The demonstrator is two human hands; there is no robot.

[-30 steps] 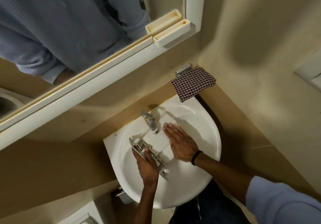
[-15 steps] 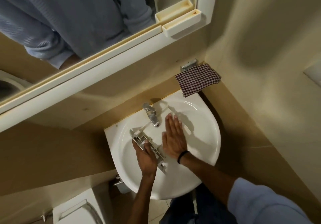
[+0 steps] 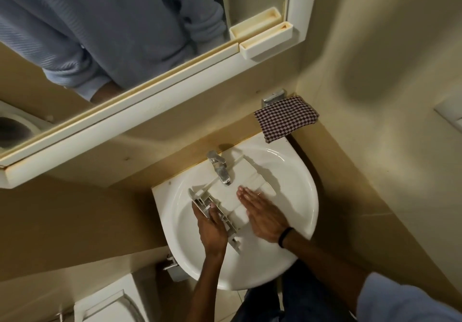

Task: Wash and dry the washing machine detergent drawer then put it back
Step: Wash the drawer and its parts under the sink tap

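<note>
The white detergent drawer (image 3: 246,175) lies in the white sink (image 3: 300,179), its far end under the chrome tap (image 3: 220,169). My left hand (image 3: 210,224) grips the drawer's grey front panel at the near left end. My right hand (image 3: 260,211) rests flat, fingers together, on the drawer's white body, palm down. A checked cloth (image 3: 286,121) lies at the sink's far right corner against the wall. I cannot tell whether water runs from the tap.
A white-framed mirror (image 3: 150,111) with a small shelf tray (image 3: 267,41) hangs above the sink. A toilet cistern (image 3: 107,301) stands at the lower left. Walls close in on the right and behind the sink.
My right hand slid back along the drawer toward me, uncovering its far end. The left hand kept its grip on the front panel. The camera view shifted slightly.
</note>
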